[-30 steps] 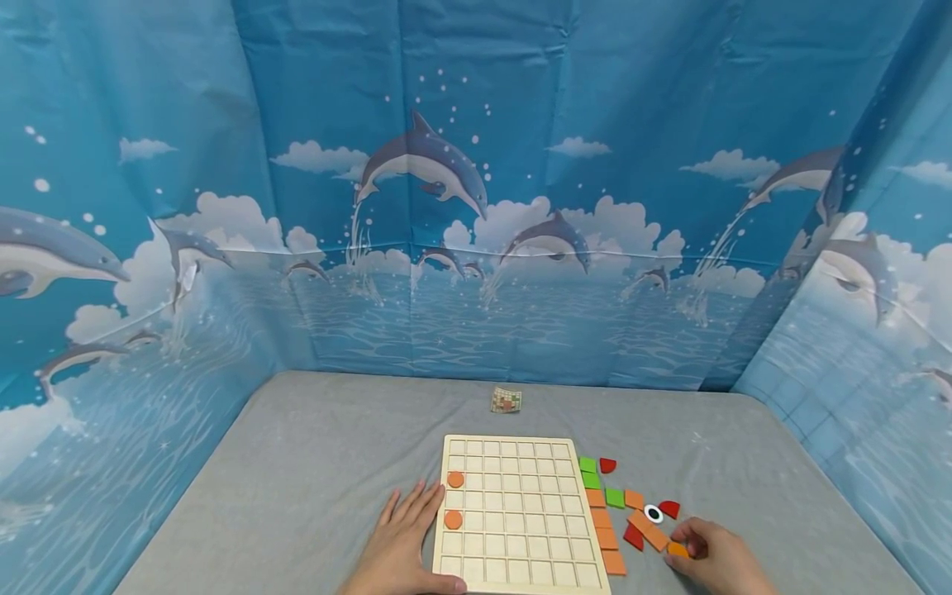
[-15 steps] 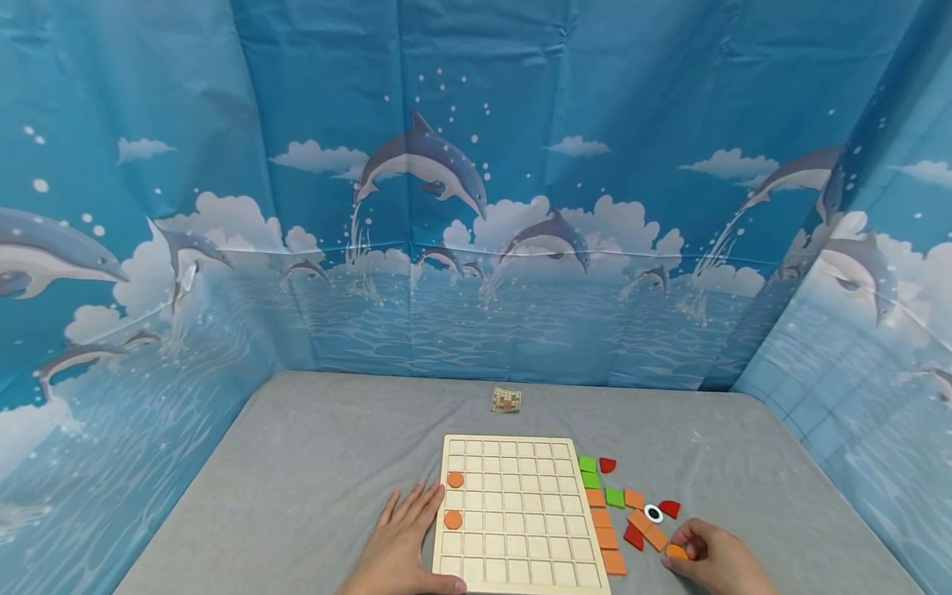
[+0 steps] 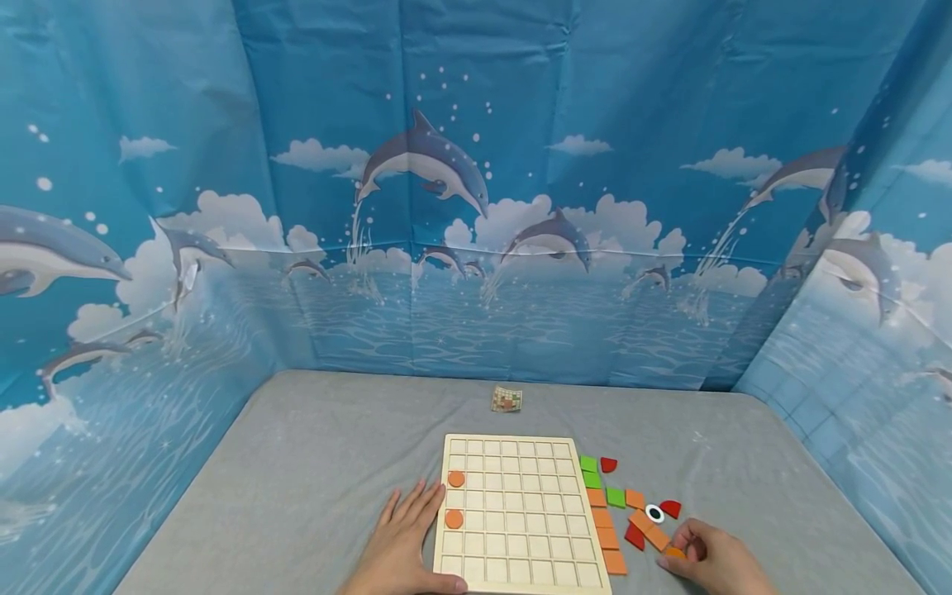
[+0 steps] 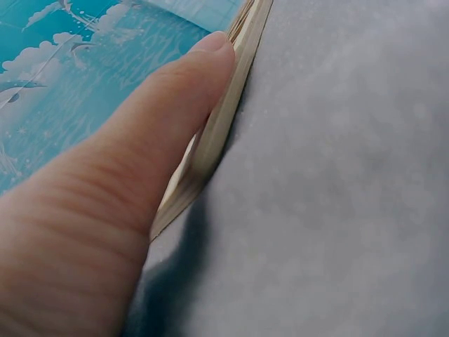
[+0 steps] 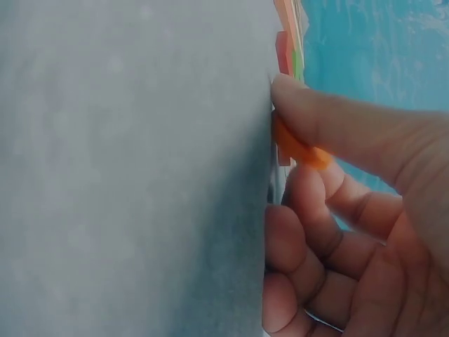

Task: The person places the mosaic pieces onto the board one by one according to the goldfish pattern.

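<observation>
A pale wooden grid board (image 3: 513, 529) lies on the grey cloth, with two orange discs (image 3: 455, 478) in its leftmost column. My left hand (image 3: 402, 537) spreads at its left side, fingers straight at the side edge and thumb on the near corner. Close up in the left wrist view, the thumb (image 4: 140, 133) lies along the board's edge (image 4: 224, 119). To the right, my right hand (image 3: 714, 558) pinches a yellow-orange piece (image 5: 302, 147) between thumb and fingers, low over the cloth; much of its outline is hidden by the thumb.
Orange tiles (image 3: 604, 529) and green tiles (image 3: 589, 471) line the board's right edge. Farther right lie a green square (image 3: 616, 497), red rounded pieces (image 3: 671, 508), a white ring with a black centre (image 3: 654, 513) and orange tiles (image 3: 649, 530). A small printed card (image 3: 507, 400) lies behind the board.
My right thumb and fingertips have shifted slightly left with the yellow-orange piece, and less of it shows. My left hand and the board keep their places.
</observation>
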Demonstrator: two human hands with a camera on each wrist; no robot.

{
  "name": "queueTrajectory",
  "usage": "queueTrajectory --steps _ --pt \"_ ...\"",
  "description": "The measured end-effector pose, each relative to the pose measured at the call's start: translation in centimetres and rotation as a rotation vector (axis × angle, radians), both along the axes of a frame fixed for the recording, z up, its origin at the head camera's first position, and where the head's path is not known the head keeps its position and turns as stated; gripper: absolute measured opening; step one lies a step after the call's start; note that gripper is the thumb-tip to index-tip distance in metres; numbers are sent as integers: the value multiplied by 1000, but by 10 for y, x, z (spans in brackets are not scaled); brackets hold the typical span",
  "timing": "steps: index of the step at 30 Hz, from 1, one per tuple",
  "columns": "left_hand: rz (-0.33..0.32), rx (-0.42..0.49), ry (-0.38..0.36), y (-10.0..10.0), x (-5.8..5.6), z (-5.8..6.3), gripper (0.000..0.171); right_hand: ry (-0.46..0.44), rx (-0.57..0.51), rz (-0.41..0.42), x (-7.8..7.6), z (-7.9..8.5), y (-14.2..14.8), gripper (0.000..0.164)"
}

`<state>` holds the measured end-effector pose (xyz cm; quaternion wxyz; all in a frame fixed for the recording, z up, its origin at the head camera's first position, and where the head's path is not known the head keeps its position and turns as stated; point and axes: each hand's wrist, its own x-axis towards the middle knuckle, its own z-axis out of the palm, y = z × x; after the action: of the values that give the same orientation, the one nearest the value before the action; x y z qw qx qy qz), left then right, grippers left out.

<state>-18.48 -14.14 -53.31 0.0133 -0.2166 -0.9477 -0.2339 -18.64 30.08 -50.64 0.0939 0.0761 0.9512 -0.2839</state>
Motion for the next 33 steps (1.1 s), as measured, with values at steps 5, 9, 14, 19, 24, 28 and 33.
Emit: queueTrajectory --steps 5,9,14,19,24,28,33 --pt "-6 0 -6 0 0 0 120 -1 3 18 0 -1 -1 40" --pt "-12 4 -9 -1 0 0 119 2 -22 6 1 1 -4 39" --pt "-12 8 -4 -1 -1 0 119 7 -63 -8 4 4 -8 39" --pt "-10 10 -1 0 -1 0 120 28 -82 -19 5 10 -15 37" --pt "-7 9 -1 0 0 1 120 30 -87 -27 5 17 -25 31" --pt "-11 12 -5 0 0 1 120 35 -102 -15 7 24 -33 29" --pt "-14 6 -7 0 -1 1 120 62 -157 -3 11 28 -41 29"
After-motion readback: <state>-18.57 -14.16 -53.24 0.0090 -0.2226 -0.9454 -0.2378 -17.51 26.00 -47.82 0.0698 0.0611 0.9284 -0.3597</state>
